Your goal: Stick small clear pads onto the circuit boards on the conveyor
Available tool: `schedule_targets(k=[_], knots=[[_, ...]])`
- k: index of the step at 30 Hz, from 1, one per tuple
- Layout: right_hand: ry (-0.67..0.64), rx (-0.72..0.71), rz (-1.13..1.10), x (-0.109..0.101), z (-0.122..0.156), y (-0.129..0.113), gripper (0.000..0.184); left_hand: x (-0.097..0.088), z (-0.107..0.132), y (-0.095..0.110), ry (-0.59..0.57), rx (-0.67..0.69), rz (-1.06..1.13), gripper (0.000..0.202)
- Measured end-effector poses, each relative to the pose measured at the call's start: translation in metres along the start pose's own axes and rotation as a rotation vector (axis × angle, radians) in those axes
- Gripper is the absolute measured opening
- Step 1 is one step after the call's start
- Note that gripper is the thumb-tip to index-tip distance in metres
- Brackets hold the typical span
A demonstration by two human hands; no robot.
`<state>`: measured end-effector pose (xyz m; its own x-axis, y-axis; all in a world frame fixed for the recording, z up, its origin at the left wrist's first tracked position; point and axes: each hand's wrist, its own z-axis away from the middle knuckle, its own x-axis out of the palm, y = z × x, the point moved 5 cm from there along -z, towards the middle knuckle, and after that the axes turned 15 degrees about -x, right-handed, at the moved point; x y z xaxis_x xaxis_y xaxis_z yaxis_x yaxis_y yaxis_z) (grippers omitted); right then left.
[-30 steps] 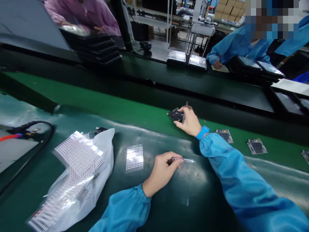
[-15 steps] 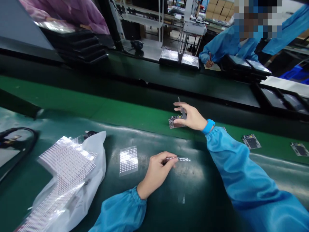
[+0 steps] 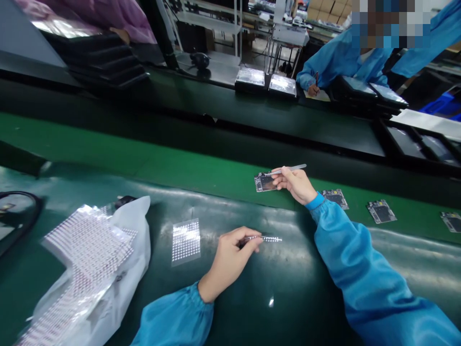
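Far left, a white plastic bag [image 3: 135, 240] holds a stack of silver foil sheets printed with rows of dots [image 3: 86, 250]. Just right of it, a single translucent dotted sheet [image 3: 186, 241] lies on the dark green glossy mat [image 3: 288, 307].

The left hand [image 3: 226, 262], in a blue smock sleeve, has a firm pinch on a narrow silver dotted strip [image 3: 264, 238], thumb and fingers closed on its near end.

The right hand [image 3: 293, 182], also blue-sleeved, grips slim steel tweezers [image 3: 291, 168] closed in its fingers, their tips pointing away to the right. A small black circuit board [image 3: 265, 182] lies flat on the bright green worktop [image 3: 180, 149], just beside those fingers; contact cannot be told.

Step, as judged: strip held ready near the board. Placing it would call for turning the tweezer tips toward the board.

Further right, three similar boards [image 3: 382, 211] lie apart.
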<state>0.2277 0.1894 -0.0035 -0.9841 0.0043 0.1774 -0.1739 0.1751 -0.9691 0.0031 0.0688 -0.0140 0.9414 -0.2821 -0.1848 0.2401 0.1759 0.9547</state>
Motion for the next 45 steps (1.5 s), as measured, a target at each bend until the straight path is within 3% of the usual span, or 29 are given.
schedule_targets(k=[5, 16, 19, 24, 33, 45], knots=[[0.077, 0.060, -0.016, -0.004, -0.002, 0.009, 0.051, 0.000, 0.000, -0.001, -0.008, 0.005, -0.003, 0.011], [0.177, -0.023, 0.204, 0.000, -0.020, 0.014, 0.031, -0.002, 0.000, -0.001, -0.008, 0.012, -0.011, 0.011], [0.154, -0.025, 0.236, -0.001, -0.017, 0.013, 0.028, -0.001, 0.000, -0.003, -0.014, 0.007, -0.009, 0.011], [0.146, -0.017, 0.243, -0.009, -0.010, 0.011, 0.032, -0.002, 0.000, -0.002, -0.007, 0.013, -0.014, 0.011], [0.272, -0.057, 0.291, -0.024, -0.018, 0.011, 0.032, -0.003, -0.001, -0.001, -0.003, 0.026, -0.003, 0.010], [0.236, -0.053, 0.314, -0.034, -0.012, 0.013, 0.032, -0.003, -0.002, -0.002, -0.008, 0.031, -0.013, 0.010]])
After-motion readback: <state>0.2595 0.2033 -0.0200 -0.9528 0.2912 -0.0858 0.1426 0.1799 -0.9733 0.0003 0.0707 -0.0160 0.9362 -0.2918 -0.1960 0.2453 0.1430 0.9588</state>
